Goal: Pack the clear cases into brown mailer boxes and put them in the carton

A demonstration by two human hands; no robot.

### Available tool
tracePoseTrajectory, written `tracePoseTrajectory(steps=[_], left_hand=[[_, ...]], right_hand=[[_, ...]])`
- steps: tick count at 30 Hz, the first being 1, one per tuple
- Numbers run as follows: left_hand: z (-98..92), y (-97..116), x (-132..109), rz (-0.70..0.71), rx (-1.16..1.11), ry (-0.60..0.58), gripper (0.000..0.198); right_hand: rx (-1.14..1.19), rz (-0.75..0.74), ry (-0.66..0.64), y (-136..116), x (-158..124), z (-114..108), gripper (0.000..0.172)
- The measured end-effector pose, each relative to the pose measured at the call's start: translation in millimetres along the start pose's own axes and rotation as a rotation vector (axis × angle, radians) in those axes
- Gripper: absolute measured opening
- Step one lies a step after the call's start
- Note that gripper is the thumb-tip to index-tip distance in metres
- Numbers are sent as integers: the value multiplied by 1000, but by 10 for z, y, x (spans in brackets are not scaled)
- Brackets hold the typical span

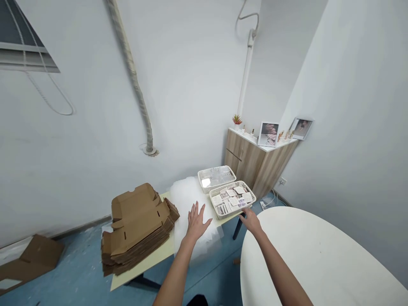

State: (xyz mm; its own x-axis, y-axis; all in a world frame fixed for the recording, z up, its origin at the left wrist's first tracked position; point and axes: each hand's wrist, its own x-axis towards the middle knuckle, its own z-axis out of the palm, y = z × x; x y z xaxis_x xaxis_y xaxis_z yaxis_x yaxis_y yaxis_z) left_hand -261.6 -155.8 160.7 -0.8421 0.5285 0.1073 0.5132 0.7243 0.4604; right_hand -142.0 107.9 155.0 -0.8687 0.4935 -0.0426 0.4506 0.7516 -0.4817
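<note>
My left hand (pixel 196 221) is spread open, palm down, over a heap of white wrapping foam (pixel 188 196) on a small pale-yellow table (pixel 159 255). My right hand (pixel 250 219) reaches to the near right corner of a white slotted basket (pixel 251 199) filled with several small packets and cards; its fingers curl at the rim, and whether they grip it is unclear. Behind that basket sits a second white basket (pixel 201 175) with clear plastic items. A stack of flat brown cardboard boxes (pixel 137 229) lies on the table's left part.
A round white table (pixel 318 259) fills the lower right. A wooden corner cabinet (pixel 255 163) carries photo frames, a small plant and bottles. Loose cardboard (pixel 28 259) lies on the blue floor at left. A wrapped pipe (pixel 134 76) runs down the wall.
</note>
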Motion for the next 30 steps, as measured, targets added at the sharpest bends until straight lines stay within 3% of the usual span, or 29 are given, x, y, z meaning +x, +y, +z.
tracePoseTrajectory(steps=[4, 9, 13, 18, 22, 26, 30], left_hand=[[70, -70, 648, -11, 47, -43, 74], [255, -301, 1480, 33, 108, -141, 73], [492, -533, 1936, 94, 95, -227, 66], [781, -765, 2070, 223, 29, -176, 62], [897, -849, 2025, 254, 6, -126, 64], [899, -836, 1989, 241, -22, -154, 66], [828, -767, 2086, 142, -73, -244, 71]], right_hand=[[-48, -13, 21, -175, 664, 81, 44], [-58, -12, 51, -355, 1465, 246, 44], [-88, 77, 67, -534, 2185, 325, 45], [-108, 156, 102, -746, 3030, 474, 44], [-124, 202, 134, -846, 3463, 653, 45], [-162, 251, 109, -912, 3633, 702, 50], [-146, 260, 98, -949, 3571, 612, 52]])
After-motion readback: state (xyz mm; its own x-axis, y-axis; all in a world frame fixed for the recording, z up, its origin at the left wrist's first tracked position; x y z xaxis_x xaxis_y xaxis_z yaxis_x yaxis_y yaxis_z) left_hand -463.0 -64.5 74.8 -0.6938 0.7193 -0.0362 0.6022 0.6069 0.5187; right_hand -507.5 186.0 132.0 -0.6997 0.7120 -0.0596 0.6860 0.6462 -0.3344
